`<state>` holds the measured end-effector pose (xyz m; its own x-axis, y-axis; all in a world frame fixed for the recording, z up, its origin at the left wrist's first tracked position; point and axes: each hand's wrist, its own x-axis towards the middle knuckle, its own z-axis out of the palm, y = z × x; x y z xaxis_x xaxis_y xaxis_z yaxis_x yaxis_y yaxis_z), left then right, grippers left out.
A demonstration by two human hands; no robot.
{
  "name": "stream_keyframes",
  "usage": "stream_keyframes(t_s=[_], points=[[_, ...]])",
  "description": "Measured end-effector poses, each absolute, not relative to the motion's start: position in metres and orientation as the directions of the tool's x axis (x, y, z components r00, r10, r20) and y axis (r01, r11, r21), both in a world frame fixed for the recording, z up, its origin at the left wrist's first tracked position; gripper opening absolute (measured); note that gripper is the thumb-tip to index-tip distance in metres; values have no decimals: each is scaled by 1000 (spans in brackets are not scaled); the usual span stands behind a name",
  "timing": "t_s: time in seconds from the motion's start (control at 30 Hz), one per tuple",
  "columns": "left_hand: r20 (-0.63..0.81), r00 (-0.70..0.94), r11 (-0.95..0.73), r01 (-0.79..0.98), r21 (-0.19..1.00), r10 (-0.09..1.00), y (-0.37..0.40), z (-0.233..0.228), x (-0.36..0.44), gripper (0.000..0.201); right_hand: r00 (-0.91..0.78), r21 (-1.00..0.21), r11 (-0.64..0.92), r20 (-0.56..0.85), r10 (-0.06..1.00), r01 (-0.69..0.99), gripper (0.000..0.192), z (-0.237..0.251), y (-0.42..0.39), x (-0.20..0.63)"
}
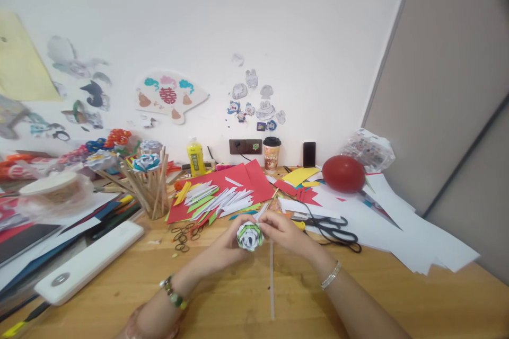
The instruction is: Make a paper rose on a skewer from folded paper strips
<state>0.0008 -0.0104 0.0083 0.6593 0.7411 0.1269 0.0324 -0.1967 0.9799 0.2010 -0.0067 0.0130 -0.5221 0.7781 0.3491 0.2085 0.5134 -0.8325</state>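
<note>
Between my two hands is a paper flower (249,237) with curled white petals and a green layer, its face turned toward me. My left hand (227,246) is closed around its left side. The fingers of my right hand (282,230) are pinched together at the flower's upper right edge. Behind those fingertips a white paper slip (261,213) sticks up; its lower end is hidden. Below my right hand a long, narrow pale strip (272,280) runs down over the wooden table (222,296).
Cut paper strips (222,204) lie on red sheets (262,180) ahead. Black scissors (338,235), white sheets (417,233) and a red balloon (343,174) are right. Rubber bands (182,238), a cup of sticks (153,196) and a long white device (91,262) are left.
</note>
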Motion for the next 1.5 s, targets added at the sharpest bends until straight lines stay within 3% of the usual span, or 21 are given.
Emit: stream_keyframes(t_s=[0.2,0.37,0.8,1.1,1.33,1.5], points=[[124,648,-211,57,976,752,-11,11,3,50,-516,-846,494,337,788,201,26,10,-5,200],[159,612,-217,22,976,774,-9,8,2,53,-394,-899,433,378,838,58,34,1,0,198],[164,624,-211,2,977,764,-12,12,5,52,-449,-945,321,317,835,-70,41,-1,-1,190],[140,641,-178,-5,984,755,-9,3,3,53,-457,-947,315,310,834,-66,38,1,-2,189],[123,625,-129,-35,991,771,-5,2,-2,51,-394,-910,410,399,828,-61,34,6,-4,196],[119,616,-119,-42,992,779,-4,5,-2,51,-459,-925,380,330,825,19,36,7,-7,194]])
